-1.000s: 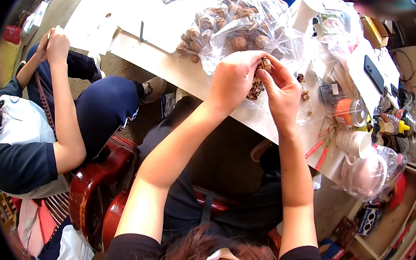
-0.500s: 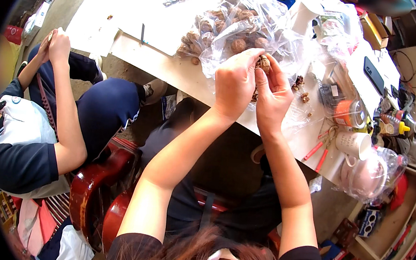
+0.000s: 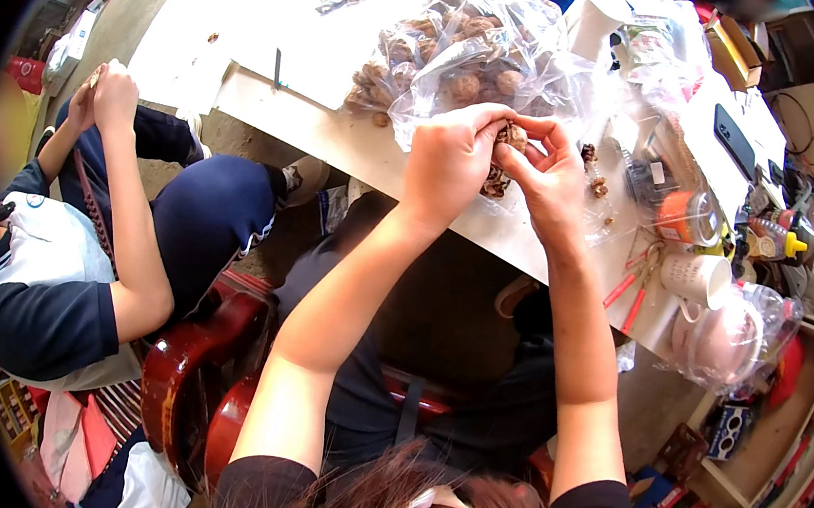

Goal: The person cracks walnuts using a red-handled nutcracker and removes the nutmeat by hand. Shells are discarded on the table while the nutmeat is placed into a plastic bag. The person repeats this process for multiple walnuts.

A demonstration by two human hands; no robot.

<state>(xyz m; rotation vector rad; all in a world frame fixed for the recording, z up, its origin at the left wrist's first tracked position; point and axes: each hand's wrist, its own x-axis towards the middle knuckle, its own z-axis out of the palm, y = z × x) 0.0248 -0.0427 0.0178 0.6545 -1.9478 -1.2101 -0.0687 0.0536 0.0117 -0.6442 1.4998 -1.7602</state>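
My left hand (image 3: 447, 163) and my right hand (image 3: 553, 182) meet over the near edge of the table, fingers closed around a partly shelled walnut (image 3: 511, 135). Brown walnut shell pieces (image 3: 495, 182) show just below it, beside the left fingers; whether they are held or lie on the table I cannot tell. Right beyond my hands lies a clear plastic bag (image 3: 543, 59) with several whole walnuts (image 3: 465, 87) in it. Walnut bits (image 3: 598, 186) are scattered to the right of my right hand.
Red-handled pliers (image 3: 635, 286), a white mug (image 3: 696, 280) and an orange-labelled jar (image 3: 687, 217) stand or lie at the right. Farther back are a phone (image 3: 734, 139) and a white paper roll (image 3: 596, 20). At left a seated person's hands (image 3: 109, 96) are together.
My right hand has turned, its fingers now bent over the top of the walnut. Both hands have come slightly lower in view, with the walnut still between them.
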